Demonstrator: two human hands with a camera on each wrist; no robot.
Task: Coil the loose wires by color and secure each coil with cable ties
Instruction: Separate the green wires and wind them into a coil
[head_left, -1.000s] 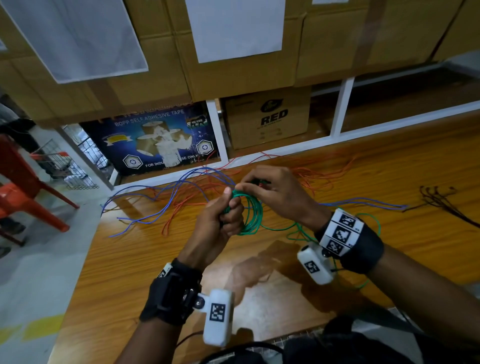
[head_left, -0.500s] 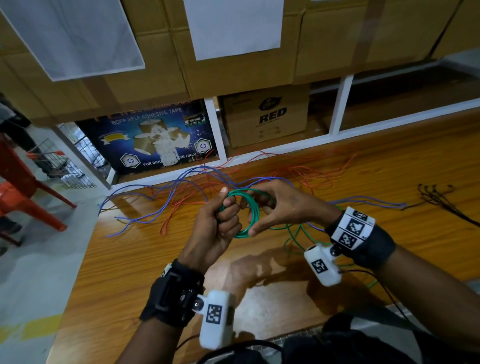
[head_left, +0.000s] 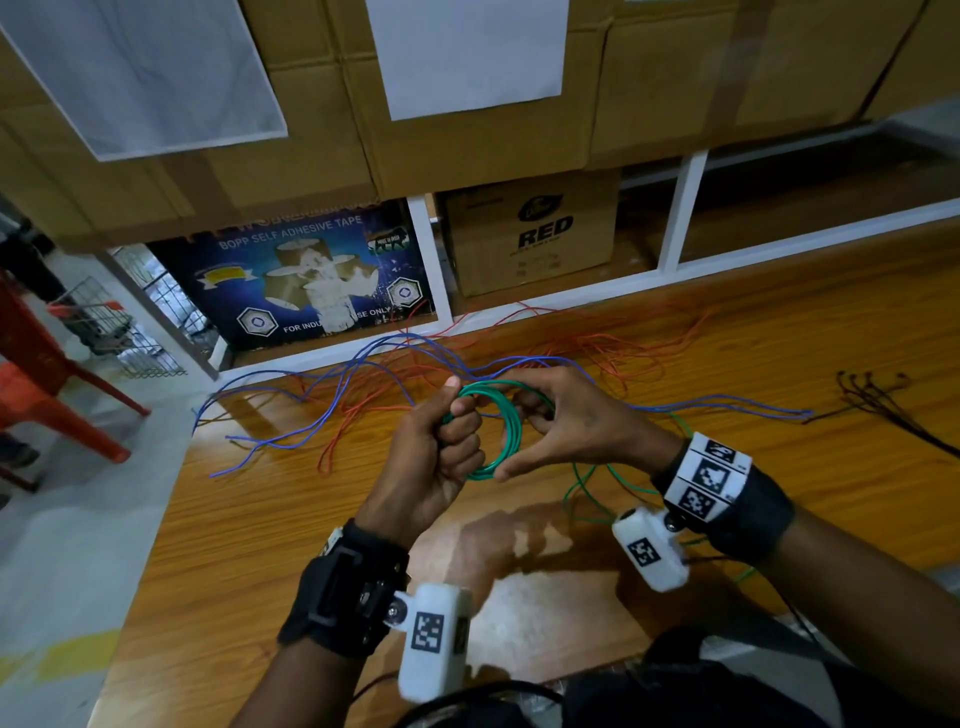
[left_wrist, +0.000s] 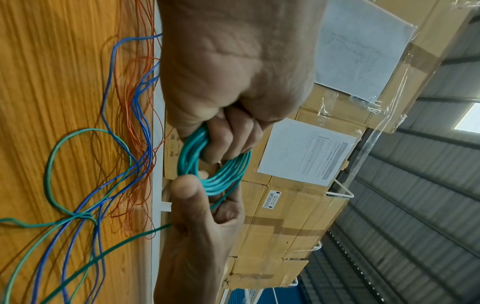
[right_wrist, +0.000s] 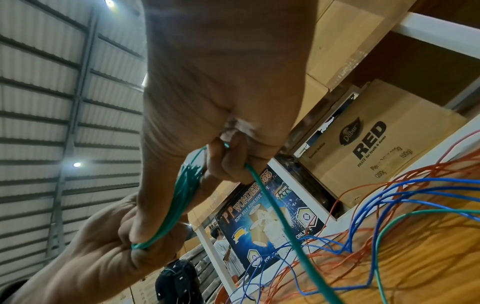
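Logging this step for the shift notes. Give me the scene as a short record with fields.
left hand: grips the green coil
right hand: pinches the coil and feeds the loose green wire
blue wires: loose on the table
red wires: loose on the table
black cable ties: untouched, far right
coil tie: none yet

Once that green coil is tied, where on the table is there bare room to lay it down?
Bare wood lies near the front edge of the table, left of the left hand, and between the blue wires and black cable ties. Behind the hands, red wires crowd it.
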